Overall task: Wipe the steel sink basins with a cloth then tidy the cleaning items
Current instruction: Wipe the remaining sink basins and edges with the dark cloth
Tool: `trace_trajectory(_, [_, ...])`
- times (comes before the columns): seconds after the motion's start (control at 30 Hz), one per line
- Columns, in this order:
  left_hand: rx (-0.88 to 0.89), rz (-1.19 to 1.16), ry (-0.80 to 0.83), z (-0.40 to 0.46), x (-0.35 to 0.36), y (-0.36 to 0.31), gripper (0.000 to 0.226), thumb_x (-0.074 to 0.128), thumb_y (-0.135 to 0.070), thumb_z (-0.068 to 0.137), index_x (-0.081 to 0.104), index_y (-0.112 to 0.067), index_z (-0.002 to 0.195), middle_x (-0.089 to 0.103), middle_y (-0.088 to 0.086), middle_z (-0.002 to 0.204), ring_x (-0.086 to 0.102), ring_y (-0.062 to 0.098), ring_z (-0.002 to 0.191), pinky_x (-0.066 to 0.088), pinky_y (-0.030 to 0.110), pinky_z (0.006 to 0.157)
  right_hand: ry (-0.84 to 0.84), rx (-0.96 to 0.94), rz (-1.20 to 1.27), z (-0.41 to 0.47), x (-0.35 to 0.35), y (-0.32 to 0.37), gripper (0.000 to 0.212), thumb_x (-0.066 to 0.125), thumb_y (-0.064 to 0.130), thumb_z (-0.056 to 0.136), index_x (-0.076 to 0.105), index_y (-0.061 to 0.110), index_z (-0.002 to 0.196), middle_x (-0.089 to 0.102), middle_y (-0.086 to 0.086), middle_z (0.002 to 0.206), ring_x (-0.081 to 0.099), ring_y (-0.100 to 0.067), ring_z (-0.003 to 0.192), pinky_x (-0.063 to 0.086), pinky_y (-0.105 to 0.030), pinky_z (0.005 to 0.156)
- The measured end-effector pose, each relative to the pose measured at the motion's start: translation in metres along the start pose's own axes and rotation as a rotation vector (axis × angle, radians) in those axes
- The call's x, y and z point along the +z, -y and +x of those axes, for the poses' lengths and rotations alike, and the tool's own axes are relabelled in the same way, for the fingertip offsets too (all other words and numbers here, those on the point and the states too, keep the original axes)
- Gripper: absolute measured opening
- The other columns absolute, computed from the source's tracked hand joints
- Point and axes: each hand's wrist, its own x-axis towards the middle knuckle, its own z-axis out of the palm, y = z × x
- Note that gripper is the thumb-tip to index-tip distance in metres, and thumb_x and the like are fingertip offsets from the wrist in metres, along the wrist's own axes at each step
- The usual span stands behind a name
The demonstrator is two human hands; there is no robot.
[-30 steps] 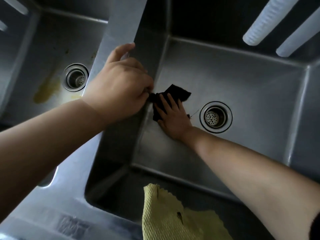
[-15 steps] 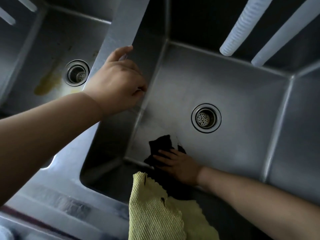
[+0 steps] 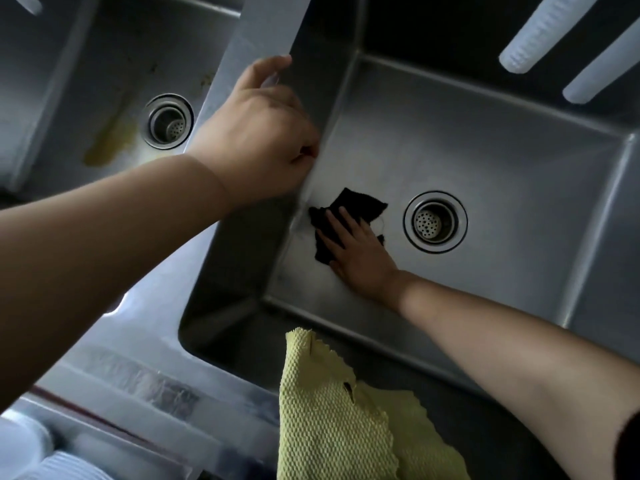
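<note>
The left basin [image 3: 104, 109] carries a yellowish stain [image 3: 110, 143] beside its drain, likely unwiped. Your left hand [image 3: 256, 133] curls over the divider [image 3: 263, 26] (a brace for leaning in, I judge). Your right hand [image 3: 360, 251], fingers flat, presses the dark cloth [image 3: 346, 216] onto the right basin [image 3: 485, 161] floor.

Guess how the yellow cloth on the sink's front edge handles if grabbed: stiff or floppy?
Probably floppy: the yellow cloth drapes over the sink's front edge. Its waffle texture likely grips well. The visible hole suggests it may tear.
</note>
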Motion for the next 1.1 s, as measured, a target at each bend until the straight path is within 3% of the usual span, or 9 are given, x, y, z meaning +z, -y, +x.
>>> trace_trajectory(0.07, [0.002, 0.007, -0.004, 0.000, 0.001, 0.001, 0.026, 0.049, -0.023, 0.080, 0.073, -0.013, 0.078, 0.070, 0.006, 0.080, 0.064, 0.026, 0.091, 0.011, 0.039, 0.117, -0.046, -0.117, 0.029, 0.004, 0.011, 0.023, 0.051, 0.062, 0.023, 0.086, 0.051, 0.009, 0.134, 0.035, -0.021, 0.147, 0.030, -0.047, 0.135, 0.024, -0.058, 0.107])
trace_trajectory(0.13, [0.001, 0.017, -0.001, 0.000, 0.001, 0.002, 0.025, 0.050, -0.024, 0.079, 0.073, -0.013, 0.077, 0.070, 0.006, 0.079, 0.064, 0.027, 0.090, 0.012, 0.039, 0.116, -0.009, -0.199, 0.040, 0.004, 0.022, 0.042, 0.051, 0.065, 0.023, 0.083, 0.054, 0.012, 0.132, 0.039, -0.019, 0.145, 0.034, -0.043, 0.134, 0.030, -0.056, 0.105])
trace_trajectory(0.37, [0.000, 0.052, 0.031, 0.000, -0.003, -0.001, 0.026, 0.048, -0.023, 0.079, 0.074, -0.015, 0.079, 0.069, 0.007, 0.079, 0.063, 0.027, 0.089, 0.010, 0.038, 0.117, 0.118, -0.427, 0.072, -0.023, 0.038, 0.053, 0.048, 0.063, 0.017, 0.085, 0.054, 0.015, 0.132, 0.037, -0.011, 0.149, 0.030, -0.036, 0.138, 0.024, -0.051, 0.109])
trace_trajectory(0.43, [0.004, 0.064, 0.038, 0.000, -0.004, -0.002, 0.026, 0.048, -0.023, 0.080, 0.073, -0.015, 0.079, 0.070, 0.007, 0.079, 0.063, 0.028, 0.088, 0.011, 0.039, 0.117, 0.113, -0.422, 0.097, -0.046, 0.035, 0.049, 0.046, 0.060, 0.014, 0.087, 0.052, 0.014, 0.133, 0.037, -0.010, 0.149, 0.031, -0.036, 0.138, 0.020, -0.050, 0.109])
trace_trajectory(0.53, [0.003, 0.072, 0.037, 0.000, -0.006, -0.002, 0.027, 0.047, -0.022, 0.081, 0.072, -0.014, 0.077, 0.069, 0.008, 0.077, 0.063, 0.030, 0.086, 0.013, 0.040, 0.117, 0.164, -0.380, 0.083, -0.083, 0.024, 0.031, 0.047, 0.064, 0.014, 0.084, 0.055, 0.013, 0.130, 0.040, -0.011, 0.147, 0.032, -0.038, 0.136, 0.027, -0.054, 0.105])
trace_trajectory(0.63, [0.016, 0.059, 0.020, 0.000, -0.006, -0.003, 0.025, 0.048, -0.022, 0.082, 0.070, -0.013, 0.074, 0.068, 0.008, 0.072, 0.062, 0.031, 0.082, 0.016, 0.043, 0.116, 0.347, -0.377, -0.021, -0.129, 0.011, 0.000, 0.052, 0.056, 0.016, 0.089, 0.044, 0.016, 0.140, 0.021, -0.007, 0.155, 0.003, -0.033, 0.141, 0.014, -0.054, 0.110])
trace_trajectory(0.8, [0.030, 0.046, 0.022, 0.001, -0.005, -0.002, 0.029, 0.046, -0.026, 0.083, 0.071, -0.016, 0.073, 0.068, 0.007, 0.072, 0.064, 0.029, 0.080, 0.017, 0.043, 0.116, 0.440, -0.312, -0.171, -0.213, -0.029, -0.057, 0.061, 0.082, 0.036, 0.065, 0.062, 0.031, 0.122, 0.049, 0.001, 0.141, 0.049, -0.024, 0.127, 0.045, -0.042, 0.094])
trace_trajectory(0.93, [0.019, 0.028, 0.031, 0.002, -0.004, -0.001, 0.032, 0.044, -0.028, 0.082, 0.071, -0.015, 0.073, 0.068, 0.007, 0.073, 0.064, 0.030, 0.082, 0.016, 0.043, 0.116, 0.493, -0.232, -0.274, -0.236, -0.039, -0.079, 0.088, 0.092, 0.027, 0.039, 0.062, 0.032, 0.122, 0.054, 0.001, 0.136, 0.054, -0.023, 0.121, 0.048, -0.040, 0.090])
trace_trajectory(1.1, [0.030, 0.002, 0.013, 0.002, -0.003, 0.001, 0.026, 0.050, -0.028, 0.081, 0.071, -0.016, 0.074, 0.069, 0.006, 0.075, 0.065, 0.029, 0.084, 0.015, 0.042, 0.116, 0.309, -0.135, -0.266, -0.201, -0.022, -0.057, 0.080, 0.090, 0.031, 0.048, 0.062, 0.024, 0.123, 0.055, -0.006, 0.135, 0.053, -0.029, 0.121, 0.043, -0.048, 0.093])
